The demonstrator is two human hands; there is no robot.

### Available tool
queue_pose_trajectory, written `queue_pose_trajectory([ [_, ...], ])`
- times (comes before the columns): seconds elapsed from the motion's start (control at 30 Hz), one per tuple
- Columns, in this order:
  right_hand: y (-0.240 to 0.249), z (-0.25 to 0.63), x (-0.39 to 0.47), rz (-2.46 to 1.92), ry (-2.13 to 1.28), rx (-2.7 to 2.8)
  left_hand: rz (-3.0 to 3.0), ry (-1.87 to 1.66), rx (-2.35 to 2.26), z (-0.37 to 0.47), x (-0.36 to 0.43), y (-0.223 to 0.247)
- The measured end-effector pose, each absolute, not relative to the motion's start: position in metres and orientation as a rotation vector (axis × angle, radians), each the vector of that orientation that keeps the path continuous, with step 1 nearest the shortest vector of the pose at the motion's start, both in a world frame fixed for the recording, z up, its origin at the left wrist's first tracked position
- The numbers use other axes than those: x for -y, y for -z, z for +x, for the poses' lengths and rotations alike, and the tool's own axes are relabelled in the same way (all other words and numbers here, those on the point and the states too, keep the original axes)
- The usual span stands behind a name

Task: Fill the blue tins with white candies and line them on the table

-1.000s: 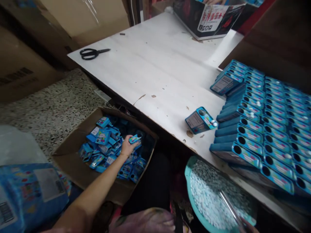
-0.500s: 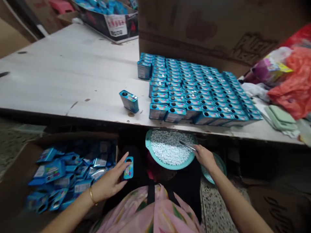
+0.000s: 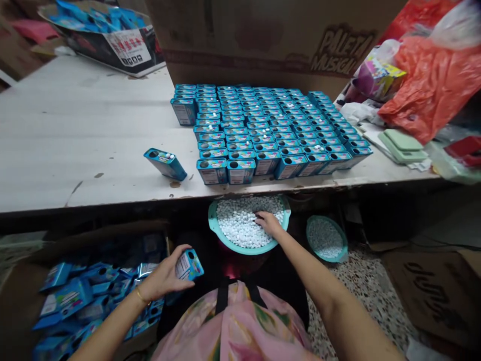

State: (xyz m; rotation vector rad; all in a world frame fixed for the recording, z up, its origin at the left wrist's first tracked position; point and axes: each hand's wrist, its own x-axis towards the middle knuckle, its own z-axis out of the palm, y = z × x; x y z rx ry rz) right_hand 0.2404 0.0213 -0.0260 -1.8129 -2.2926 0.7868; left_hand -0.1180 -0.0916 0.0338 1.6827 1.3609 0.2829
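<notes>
Seen from above, a person in a pink floral garment (image 3: 248, 321) sits at a white desk (image 3: 86, 140) with both bare hands low in front of it. The left hand (image 3: 167, 273), with a thin gold-coloured bracelet (image 3: 142, 295) at its wrist, has its fingers curled around a small blue printed box (image 3: 191, 264) with a round dark hole in its top. That box is tilted, raised above the lap, just left of a round turquoise basin (image 3: 213, 215). The basin is filled with small white pellets (image 3: 240, 228). The right hand (image 3: 268, 223) reaches into it, fingertips among the pellets; whether they grip anything cannot be told.

At lower left, beside the left arm, an open brown cardboard carton (image 3: 15, 301) holds a jumble of similar blue boxes (image 3: 75, 296). On the desk, tight rows of upright blue boxes (image 3: 263, 125) stand with holes facing up, a few white pellets lying on some tops. One lone blue box (image 3: 165, 163) stands apart to their left, with pellets on its top. Behind the rows rises a large brown cardboard box (image 3: 240, 45) lettered "PALETA MUSICAL". A smaller turquoise basin (image 3: 343, 253) of pellets sits lower right.
</notes>
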Motion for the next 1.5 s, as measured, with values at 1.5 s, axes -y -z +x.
queue_pose_trajectory([
  [1.5, -0.161, 0.286, -0.015, -1.709, -0.257, 2.794, 1.655, -1.010, -1.515, 0.021, -0.011, -0.063],
])
